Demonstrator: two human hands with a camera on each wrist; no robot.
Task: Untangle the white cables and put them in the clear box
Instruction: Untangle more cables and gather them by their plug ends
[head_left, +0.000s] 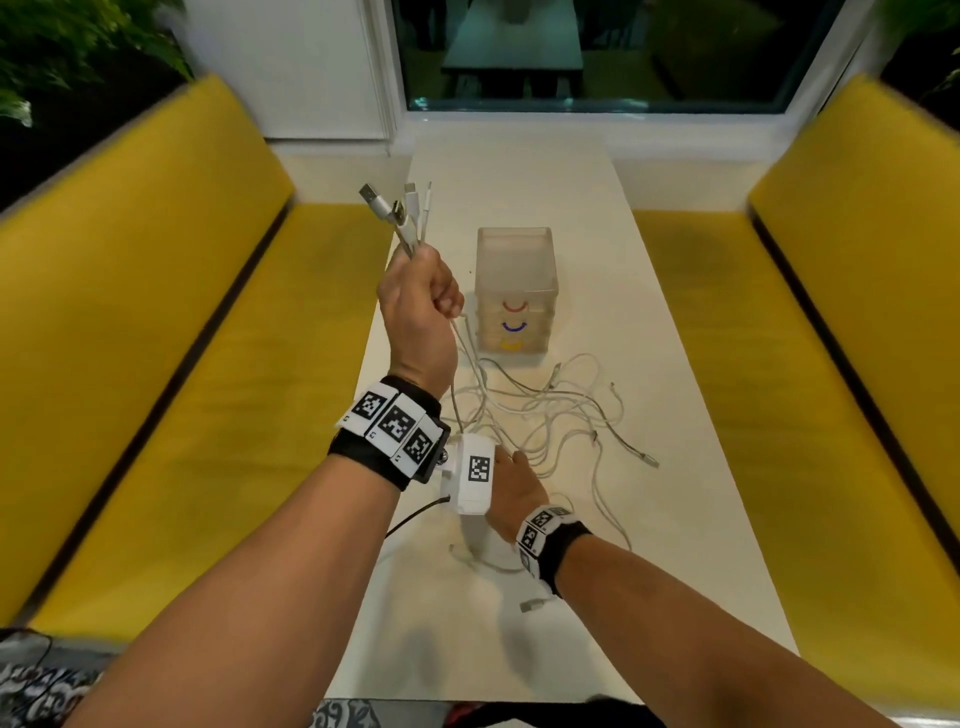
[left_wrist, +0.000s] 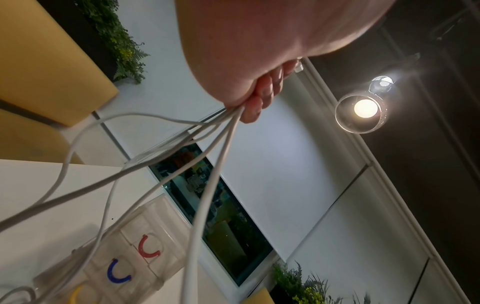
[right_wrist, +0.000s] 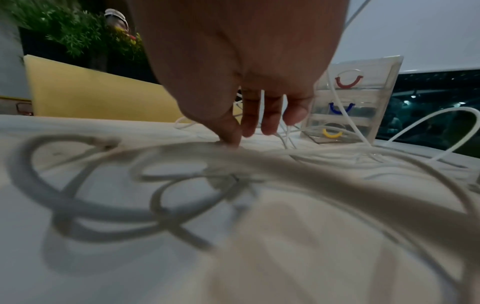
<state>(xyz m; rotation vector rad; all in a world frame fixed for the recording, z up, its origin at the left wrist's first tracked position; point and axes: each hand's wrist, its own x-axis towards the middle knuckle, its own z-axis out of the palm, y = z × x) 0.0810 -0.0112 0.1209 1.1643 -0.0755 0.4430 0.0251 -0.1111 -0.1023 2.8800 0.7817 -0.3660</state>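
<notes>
Black wristbands with checkered tags

Dim indoor light; glaring bulb in left wrist view. Edges warped and smeared. Right wrist foreground cables badly blurred.

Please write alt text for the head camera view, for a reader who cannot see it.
A left hand grips a raised bundle of white cables, plugs up, while the right hand reaches into the tangle on the white table. A clear box stands behind.

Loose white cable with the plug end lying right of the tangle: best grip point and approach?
Pinch the loose cable just behind its plug, from above and the right. That end lies flat on the table, clear of the tangle, so probably it pulls free cleanly.
</notes>
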